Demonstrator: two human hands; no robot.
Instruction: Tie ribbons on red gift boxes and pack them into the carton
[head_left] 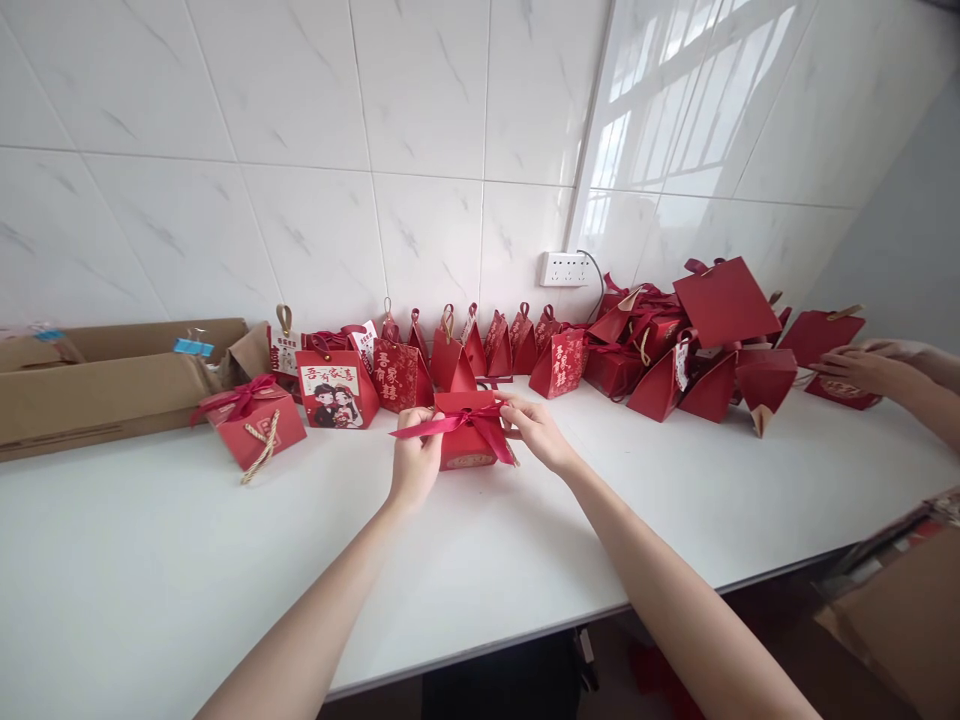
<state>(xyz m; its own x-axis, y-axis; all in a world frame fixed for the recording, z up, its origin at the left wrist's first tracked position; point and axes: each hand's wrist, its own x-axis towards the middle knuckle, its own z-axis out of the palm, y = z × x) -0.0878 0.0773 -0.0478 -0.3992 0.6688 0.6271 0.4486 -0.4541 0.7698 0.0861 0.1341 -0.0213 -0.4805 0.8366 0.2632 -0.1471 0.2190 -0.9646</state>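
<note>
A small red gift box (466,448) with a gold print low on its front stands on the white table in front of me. Across its upper part runs a dark pink ribbon (491,430), tied, with one tail out to the left and another hanging down on the right. My left hand (417,462) is closed at the left side of the box, its thumb by the ribbon. On the opposite side, my right hand (536,432) grips near the upper right corner, fingers partly behind the box. Exactly how each hand divides its hold between ribbon and box is hidden.
Behind stand several red gift boxes (454,360); more are piled (660,340) at right. A couple-print box (337,390) and a ribboned box (259,425) sit left, near a cardboard box (97,400). Another person's hands (862,370) touch a red box at far right.
</note>
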